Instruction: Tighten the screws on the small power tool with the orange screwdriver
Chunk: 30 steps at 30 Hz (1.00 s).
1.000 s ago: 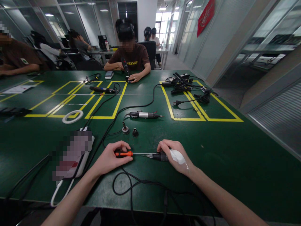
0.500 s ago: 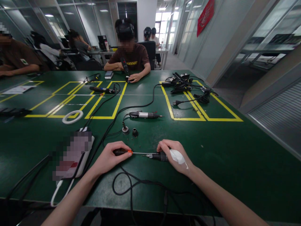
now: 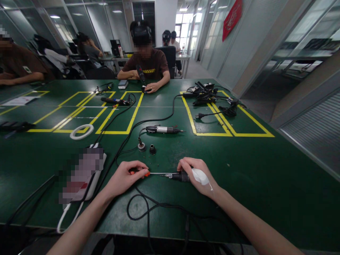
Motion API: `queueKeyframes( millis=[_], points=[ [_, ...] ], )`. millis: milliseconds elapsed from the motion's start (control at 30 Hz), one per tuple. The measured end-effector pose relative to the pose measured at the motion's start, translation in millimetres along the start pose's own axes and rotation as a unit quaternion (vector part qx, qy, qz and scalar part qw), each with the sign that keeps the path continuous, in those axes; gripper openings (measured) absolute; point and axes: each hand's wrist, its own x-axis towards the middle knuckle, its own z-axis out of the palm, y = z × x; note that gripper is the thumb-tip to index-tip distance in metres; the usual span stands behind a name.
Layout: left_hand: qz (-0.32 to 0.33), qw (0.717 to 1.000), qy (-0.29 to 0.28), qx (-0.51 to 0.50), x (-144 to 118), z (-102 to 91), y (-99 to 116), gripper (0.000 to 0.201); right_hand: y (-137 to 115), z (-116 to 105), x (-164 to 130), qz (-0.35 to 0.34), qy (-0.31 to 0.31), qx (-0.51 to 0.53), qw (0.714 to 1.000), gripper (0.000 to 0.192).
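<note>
My left hand [image 3: 130,177] is closed around the orange and black handle of a screwdriver [image 3: 160,173]. The thin shaft points right, toward the body of a black electric screwdriver [image 3: 178,176]. My right hand [image 3: 198,175], with a white patch on its back, grips that tool, whose metal nose faces left. Whether the shaft's tip touches the body is hidden by my right fingers. Just beyond my hands stand a metal collar with a round base [image 3: 141,145] and a black cone-shaped cap [image 3: 152,149]. Several tiny screws lie near them.
Another electric screwdriver [image 3: 164,130] lies farther back. At left are a phone [image 3: 86,173] with a white cable and a white tape ring [image 3: 81,131]. Black cords [image 3: 159,204] loop in front of me. A cable pile [image 3: 203,92] sits back right; a co-worker [image 3: 148,63] sits opposite.
The screwdriver handle has turned in my left fingers, showing more orange, and my left fingers have shifted slightly. My right hand and the electric screwdriver stay in place.
</note>
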Motion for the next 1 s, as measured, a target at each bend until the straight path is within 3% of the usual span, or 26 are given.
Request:
queueKeyframes(
  millis=[267,700,1000],
  points=[
    [0.012,1.0,0.015,-0.008,-1.4,1.1,-0.7,0.029,1.8,1.1,-0.7,-0.002,0.004,0.004,1.0,0.051],
    [0.005,1.0,-0.013,-0.021,-1.9,0.4,-1.8,0.015,0.4,1.2,-0.7,0.009,0.003,0.009,1.0,0.049],
    [0.052,0.998,-0.02,-0.026,1.8,-6.1,-6.1,0.018,0.6,0.7,-0.4,0.008,-0.004,0.004,1.0,0.048]
  ],
)
